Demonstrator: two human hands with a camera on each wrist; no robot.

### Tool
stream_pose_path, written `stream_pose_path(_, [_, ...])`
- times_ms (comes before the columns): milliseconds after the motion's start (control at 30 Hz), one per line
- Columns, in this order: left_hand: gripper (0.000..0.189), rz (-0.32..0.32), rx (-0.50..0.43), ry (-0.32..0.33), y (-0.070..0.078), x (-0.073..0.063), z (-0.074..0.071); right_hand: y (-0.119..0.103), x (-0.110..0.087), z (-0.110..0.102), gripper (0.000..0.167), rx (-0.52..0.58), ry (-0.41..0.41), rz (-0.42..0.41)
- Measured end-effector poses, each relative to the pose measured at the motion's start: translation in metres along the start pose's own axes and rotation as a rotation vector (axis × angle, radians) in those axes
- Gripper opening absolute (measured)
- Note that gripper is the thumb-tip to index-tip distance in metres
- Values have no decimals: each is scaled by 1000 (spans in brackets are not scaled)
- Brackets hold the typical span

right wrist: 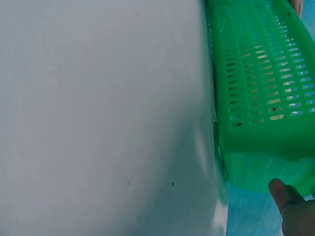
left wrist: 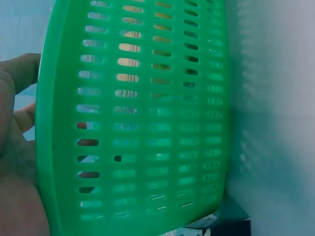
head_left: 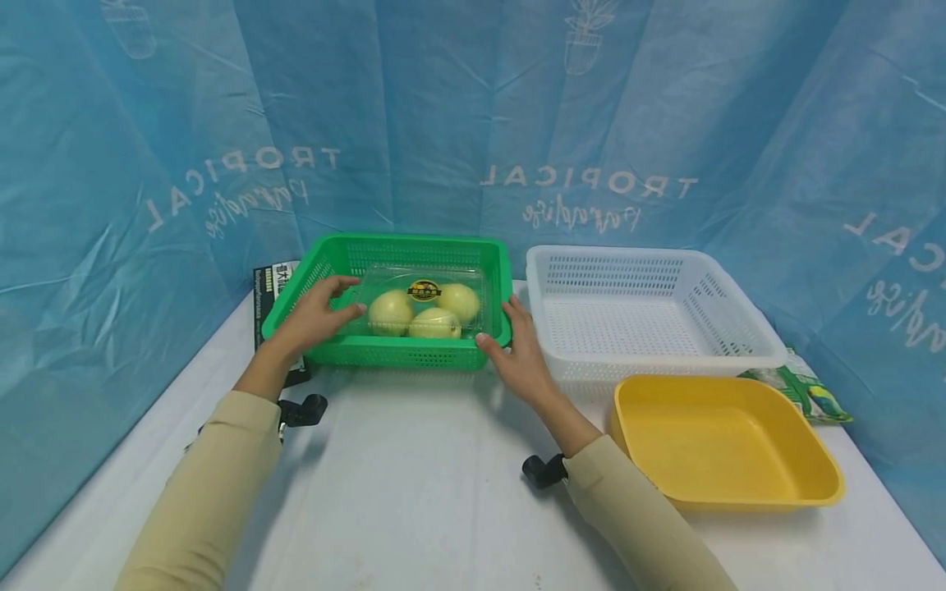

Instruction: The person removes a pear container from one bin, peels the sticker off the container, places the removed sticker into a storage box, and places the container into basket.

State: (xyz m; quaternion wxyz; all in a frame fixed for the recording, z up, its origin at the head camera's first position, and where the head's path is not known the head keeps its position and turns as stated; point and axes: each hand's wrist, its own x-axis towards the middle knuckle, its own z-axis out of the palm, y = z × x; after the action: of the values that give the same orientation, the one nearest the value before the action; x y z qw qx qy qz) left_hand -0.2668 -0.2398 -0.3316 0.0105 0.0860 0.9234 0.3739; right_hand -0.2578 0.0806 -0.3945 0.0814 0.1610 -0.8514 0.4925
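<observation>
A green basket (head_left: 399, 355) with slotted walls sits on the white table. In it lies a clear plastic box (head_left: 473, 275) of several round, pale yellow-green fruits (head_left: 434, 322), with a dark label (head_left: 424, 290) on the lid. My left hand (head_left: 314, 316) reaches over the basket's left front rim, thumb and fingers apart, fingertips just left of the box. At the basket's right front corner is my right hand (head_left: 521, 353), its thumb by the front rim and its fingers along the right side. The left wrist view shows mostly the slotted green wall (left wrist: 142, 118).
A white basket (head_left: 658, 363) stands to the right, with a yellow tub (head_left: 727, 501) in front of it. A green packet (head_left: 809, 390) lies behind the tub. A black-and-white package (head_left: 264, 295) is partly hidden by the green basket. A blue curtain (head_left: 443, 107) hangs behind.
</observation>
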Motion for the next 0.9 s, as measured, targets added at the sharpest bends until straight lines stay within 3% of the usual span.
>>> stream_pose_path(500, [65, -66, -51, -111, -8, 17, -6, 9, 2, 4, 71, -45, 10, -72])
stream_pose_path(900, [69, -103, -112, -195, -14, 26, -8, 10, 2, 6, 70, -81, 5, -70])
